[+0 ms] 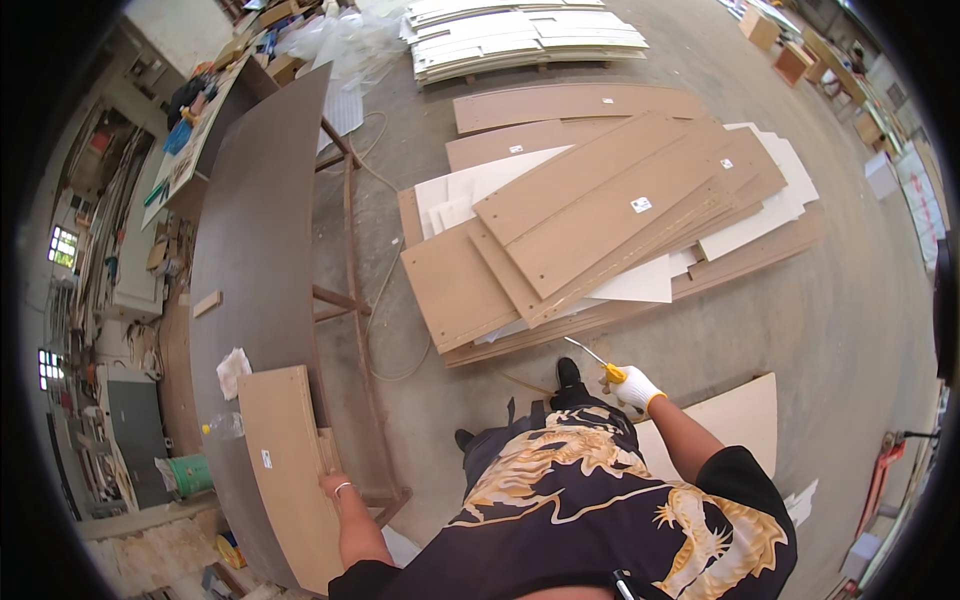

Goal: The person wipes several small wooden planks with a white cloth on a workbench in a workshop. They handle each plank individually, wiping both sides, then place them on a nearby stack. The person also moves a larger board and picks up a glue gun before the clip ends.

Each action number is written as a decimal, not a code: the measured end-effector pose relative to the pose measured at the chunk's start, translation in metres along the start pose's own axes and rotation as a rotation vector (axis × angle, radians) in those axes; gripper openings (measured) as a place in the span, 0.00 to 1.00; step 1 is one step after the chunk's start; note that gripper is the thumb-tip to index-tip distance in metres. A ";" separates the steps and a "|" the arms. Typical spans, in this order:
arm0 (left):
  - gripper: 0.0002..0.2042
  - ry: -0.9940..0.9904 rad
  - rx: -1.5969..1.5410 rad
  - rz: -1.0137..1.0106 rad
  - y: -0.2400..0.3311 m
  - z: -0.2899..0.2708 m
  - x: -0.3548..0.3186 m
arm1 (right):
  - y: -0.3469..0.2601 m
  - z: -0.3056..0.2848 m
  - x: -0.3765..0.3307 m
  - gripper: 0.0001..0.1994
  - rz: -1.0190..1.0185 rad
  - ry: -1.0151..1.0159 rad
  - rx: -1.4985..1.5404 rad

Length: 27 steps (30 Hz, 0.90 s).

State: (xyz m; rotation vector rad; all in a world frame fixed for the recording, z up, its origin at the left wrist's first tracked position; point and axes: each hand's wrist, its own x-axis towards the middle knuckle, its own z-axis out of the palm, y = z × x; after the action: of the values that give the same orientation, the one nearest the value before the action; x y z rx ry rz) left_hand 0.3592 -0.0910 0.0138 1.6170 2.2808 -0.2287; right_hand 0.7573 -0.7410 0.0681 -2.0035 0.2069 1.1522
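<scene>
My bare left hand, with a band at the wrist, grips the right edge of a brown board. That board lies lengthwise on a long dark work table, and narrow wood pieces show along its edge by my fingers. Out to the right, my right hand wears a white glove and is closed round a yellow-handled tool. Its long thin metal shaft points forward and left, above the floor; the exact kind of tool is too small to tell.
Ahead lies a loose pile of brown and white panels, with a stack of white panels behind. A pale board rests right of my legs. A hose trails beside the table frame. A crumpled cloth and plastic bottle lie on the table.
</scene>
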 end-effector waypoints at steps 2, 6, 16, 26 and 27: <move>0.24 0.178 0.140 0.383 0.058 0.051 -0.049 | 0.017 -0.028 0.011 0.12 0.078 0.046 0.077; 0.23 -0.236 0.085 0.844 0.193 0.176 -0.190 | 0.031 -0.064 0.043 0.15 0.142 0.014 0.060; 0.39 -0.747 -0.138 0.450 0.411 0.282 -0.490 | 0.071 -0.120 0.059 0.13 0.176 0.164 0.365; 0.38 -0.917 -0.178 0.363 0.315 0.288 -0.488 | 0.019 -0.084 0.069 0.17 0.039 0.018 -0.315; 0.37 -0.957 -0.187 0.312 0.299 0.290 -0.488 | 0.009 -0.080 0.074 0.19 0.049 -0.037 -0.338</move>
State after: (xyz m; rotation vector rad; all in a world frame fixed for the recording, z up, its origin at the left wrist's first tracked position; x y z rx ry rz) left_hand 0.8360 -0.5131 -0.0627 1.3194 1.2749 -0.5464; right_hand 0.8475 -0.7859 0.0262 -2.2778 0.0430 1.3250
